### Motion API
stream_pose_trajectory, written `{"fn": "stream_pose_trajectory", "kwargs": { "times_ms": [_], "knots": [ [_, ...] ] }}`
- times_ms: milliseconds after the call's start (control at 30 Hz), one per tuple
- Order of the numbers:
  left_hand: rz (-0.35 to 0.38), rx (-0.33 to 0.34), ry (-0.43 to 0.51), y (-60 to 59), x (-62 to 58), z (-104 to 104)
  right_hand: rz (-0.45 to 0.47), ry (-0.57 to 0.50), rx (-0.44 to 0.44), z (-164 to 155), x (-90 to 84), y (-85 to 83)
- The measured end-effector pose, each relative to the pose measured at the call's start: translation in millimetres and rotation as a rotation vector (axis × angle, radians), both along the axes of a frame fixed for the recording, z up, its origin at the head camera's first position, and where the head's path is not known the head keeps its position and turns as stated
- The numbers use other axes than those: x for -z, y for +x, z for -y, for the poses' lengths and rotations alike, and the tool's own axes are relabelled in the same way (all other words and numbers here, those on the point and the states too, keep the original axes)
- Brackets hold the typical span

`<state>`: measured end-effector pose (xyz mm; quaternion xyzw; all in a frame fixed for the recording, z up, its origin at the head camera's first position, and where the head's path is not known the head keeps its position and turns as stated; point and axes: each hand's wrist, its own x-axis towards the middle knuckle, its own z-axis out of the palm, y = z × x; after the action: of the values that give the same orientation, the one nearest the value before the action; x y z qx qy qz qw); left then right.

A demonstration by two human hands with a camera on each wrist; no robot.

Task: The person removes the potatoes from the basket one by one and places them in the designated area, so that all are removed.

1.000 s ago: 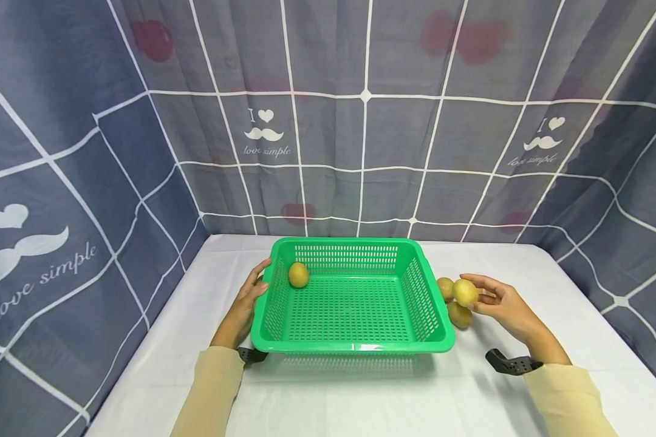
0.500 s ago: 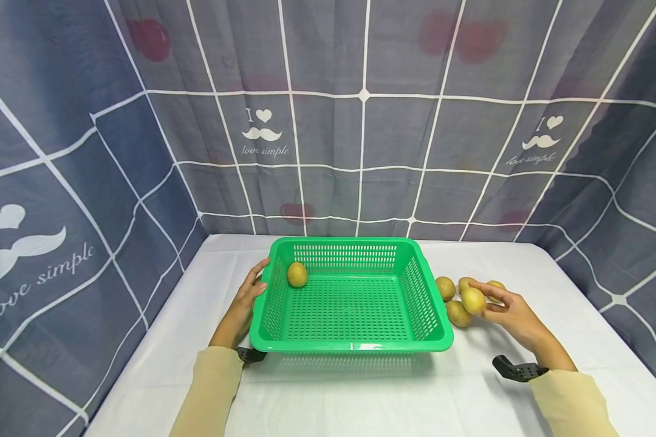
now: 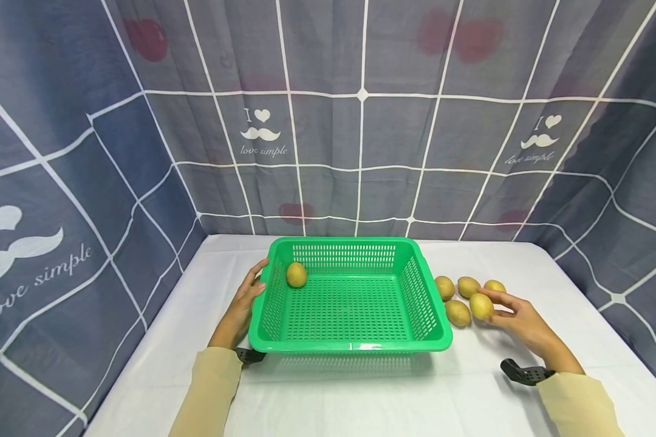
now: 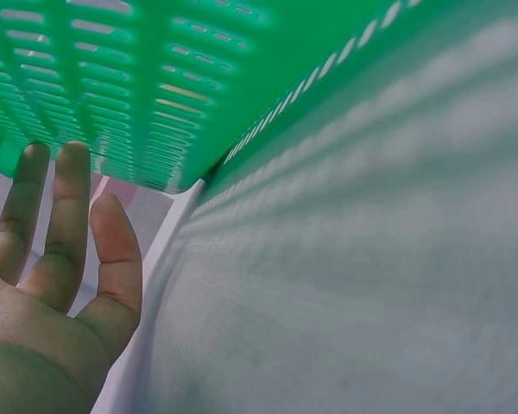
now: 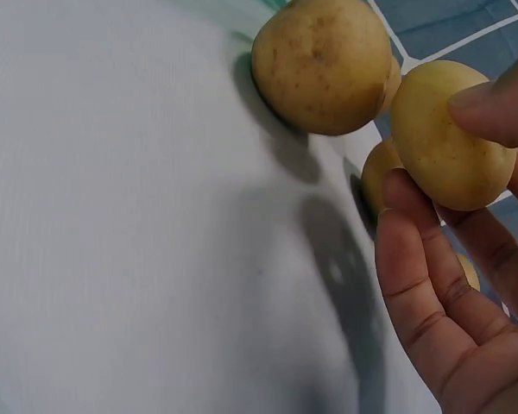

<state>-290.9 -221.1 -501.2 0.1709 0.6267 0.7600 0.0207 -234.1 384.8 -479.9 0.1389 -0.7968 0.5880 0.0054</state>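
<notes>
A green plastic basket [image 3: 350,347] with perforated walls stands mid-table, and one potato [image 3: 296,275] lies in its back left corner. My left hand [image 3: 242,306] rests against the left side of the basket; in the left wrist view its fingertips [image 4: 72,159] touch the slotted outer wall. Right of the basket, my right hand [image 3: 519,315] pinches a yellow potato [image 5: 445,138] between thumb and fingers, and a shadow falls on the cloth below it. Close by lie several other potatoes: a larger one [image 3: 458,313] near the basket, with others [image 3: 468,286] behind.
A white cloth [image 3: 361,400] covers the table. Grey-blue checked curtains [image 3: 328,133] hang behind it and along both sides. Black bands with camera mounts [image 3: 527,372] sit at the wrists.
My right hand has moved right with the held potato, away from the basket. Potatoes behind it have come into view. The left hand and basket have stayed in place.
</notes>
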Motion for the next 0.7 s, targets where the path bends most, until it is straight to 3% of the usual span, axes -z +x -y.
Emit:
{"fn": "stream_pose_trajectory", "kwargs": {
  "times_ms": [233,700],
  "knots": [
    [0.004,-0.006,0.0,0.7,-0.2,-0.4,0.039,0.066,0.031,-6.1,3.8,-0.1],
    [0.034,-0.01,0.001,1.6,-1.6,-0.3,0.016,0.185,0.049,-10.8,9.7,-5.5]
  ]
}}
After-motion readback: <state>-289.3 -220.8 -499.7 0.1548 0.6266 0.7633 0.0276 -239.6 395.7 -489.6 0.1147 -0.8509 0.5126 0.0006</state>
